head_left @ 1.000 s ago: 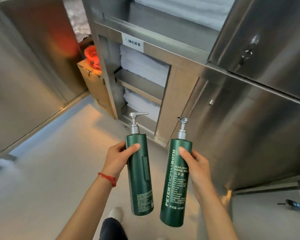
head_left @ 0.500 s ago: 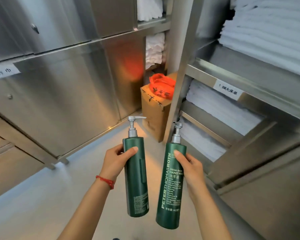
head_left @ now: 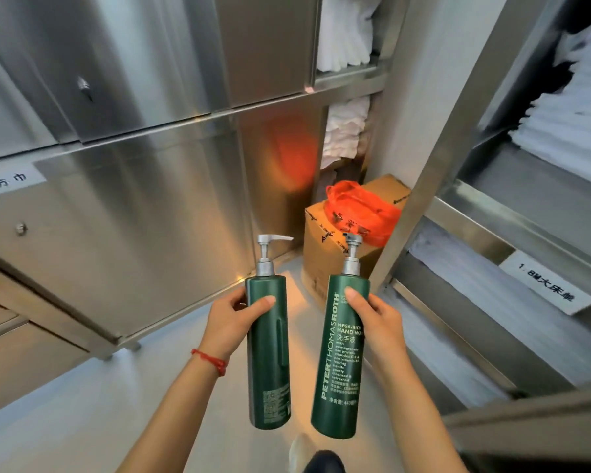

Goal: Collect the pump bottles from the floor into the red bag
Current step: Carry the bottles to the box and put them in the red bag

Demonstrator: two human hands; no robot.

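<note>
I hold two tall dark green pump bottles upright in front of me. My left hand (head_left: pixel 231 322) grips the left pump bottle (head_left: pixel 268 363), whose back label faces me. My right hand (head_left: pixel 377 322) grips the right pump bottle (head_left: pixel 340 367), printed with white lettering. The red bag (head_left: pixel 360 213) lies crumpled on top of a cardboard box (head_left: pixel 325 264) ahead, in the corner between the steel cabinets. The right bottle's silver pump overlaps the bag's lower edge in the picture.
Steel cabinets (head_left: pixel 133 186) line the left side of a narrow aisle. Open steel shelves (head_left: pixel 512 254) with folded white linen (head_left: pixel 492 312) stand on the right. The pale floor (head_left: pixel 82 404) runs forward to the box. My shoe (head_left: pixel 301 448) shows at the bottom.
My view has swung left and drawn closer to the corner; the box and red bag now sit nearer and more central. Both hands keep the same grip on the bottles.
</note>
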